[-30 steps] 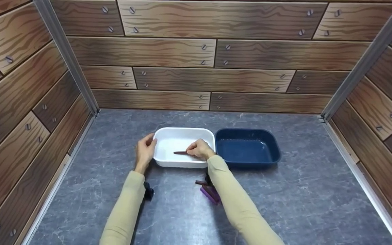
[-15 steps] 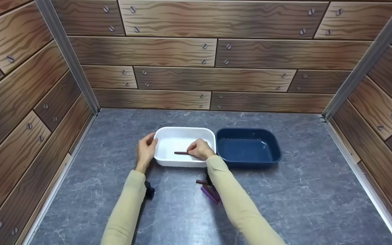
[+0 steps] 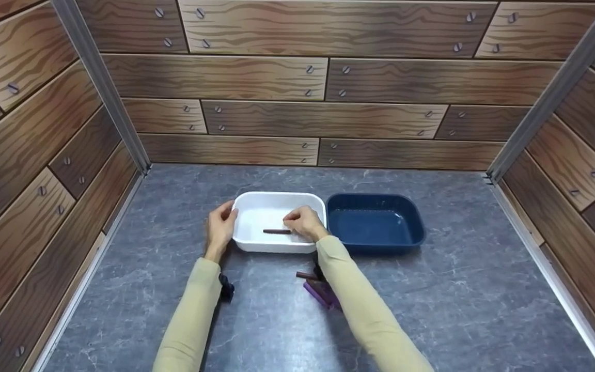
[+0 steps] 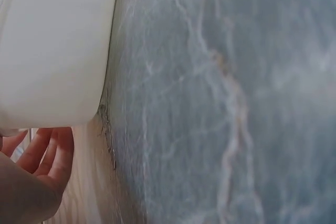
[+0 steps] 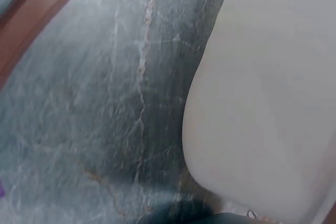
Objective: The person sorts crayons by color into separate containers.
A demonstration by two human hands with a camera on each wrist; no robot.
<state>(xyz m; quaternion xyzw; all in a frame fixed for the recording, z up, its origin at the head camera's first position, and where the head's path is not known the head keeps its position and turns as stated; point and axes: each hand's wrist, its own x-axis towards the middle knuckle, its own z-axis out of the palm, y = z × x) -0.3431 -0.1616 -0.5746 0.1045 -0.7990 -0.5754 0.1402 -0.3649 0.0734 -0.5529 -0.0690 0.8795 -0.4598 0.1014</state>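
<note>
My left hand [image 3: 220, 227] grips the left end of a white rectangular tray [image 3: 277, 248], thumb over the rim and fingers outside. In the left wrist view the fingers [image 4: 44, 158] curve against the tray's end wall. A slim dark-brown stick [image 3: 276, 231] lies on the tray floor. Just above its right end is my right hand [image 3: 305, 223], reaching over the front right corner with bent fingers and nothing held. The right wrist view shows the outer wall of the white tray [image 5: 252, 103]; the right hand's fingers are hidden there.
A navy-blue tray [image 3: 375, 248] stands against the white one's right side. In front, partly under the right forearm, lie several sticks, among them a brown stick [image 3: 306, 276] and a purple stick [image 3: 315, 293]. Wood-patterned walls [image 3: 323, 119] enclose the grey marbled table [image 3: 173, 206].
My right hand has let go of the brown stick and risen slightly, leaving it on the white tray's floor. The left hand stays at the tray's rim.
</note>
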